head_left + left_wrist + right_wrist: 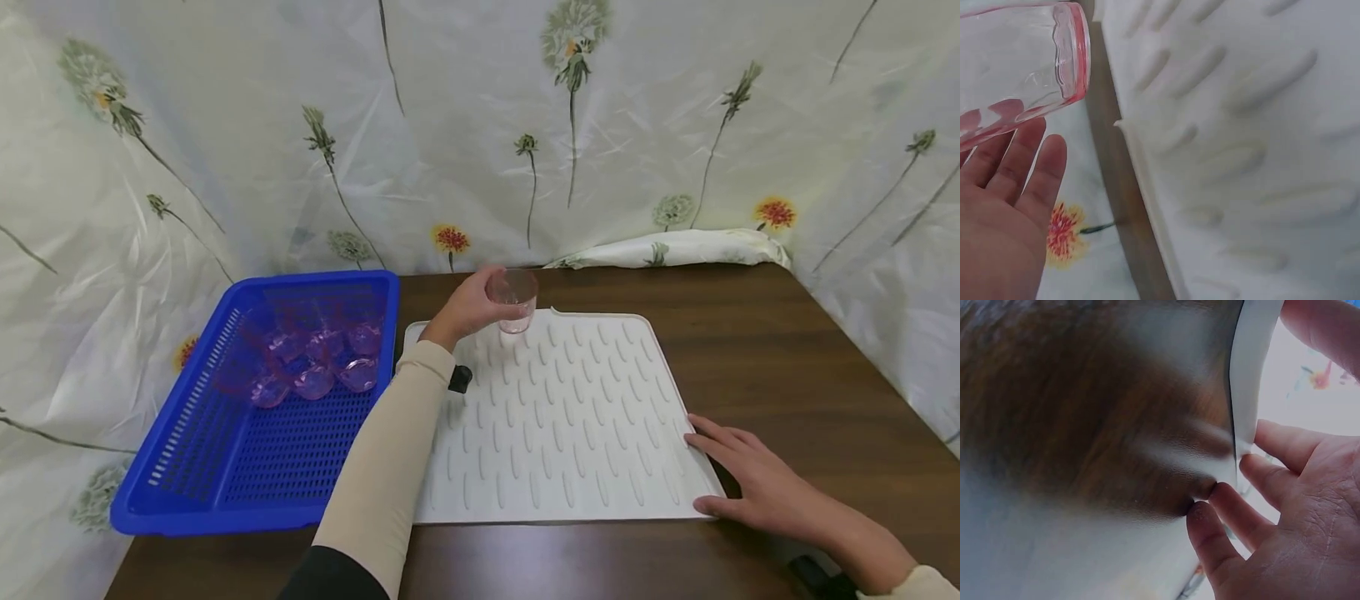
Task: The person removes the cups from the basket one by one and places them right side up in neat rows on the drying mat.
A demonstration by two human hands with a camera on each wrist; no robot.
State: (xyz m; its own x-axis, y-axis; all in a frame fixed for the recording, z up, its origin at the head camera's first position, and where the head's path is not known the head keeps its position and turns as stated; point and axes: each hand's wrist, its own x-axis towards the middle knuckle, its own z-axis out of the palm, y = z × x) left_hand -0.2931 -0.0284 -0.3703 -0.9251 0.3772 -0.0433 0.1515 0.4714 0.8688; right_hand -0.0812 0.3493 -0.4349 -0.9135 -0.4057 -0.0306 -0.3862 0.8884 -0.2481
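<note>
My left hand point(474, 304) grips a clear, pink-tinted drinking glass point(514, 298) above the far left part of a white ridged drying mat point(570, 417). In the left wrist view the glass point(1016, 69) shows a thick base with a pink edge, and the fingers lie along its side. My right hand point(757, 479) rests at the mat's near right corner, fingers spread. Its fingertips touch the mat's edge and the table beside it, as the right wrist view shows. Several similar pink glasses point(313, 379) stand grouped in a blue plastic basket point(180, 500) at the left.
The brown wooden table point(750, 350) extends to the right of the mat and along its front. A flowered sheet point(480, 133) hangs behind and at both sides, with a rolled fold point(675, 248) lying on the table's back edge.
</note>
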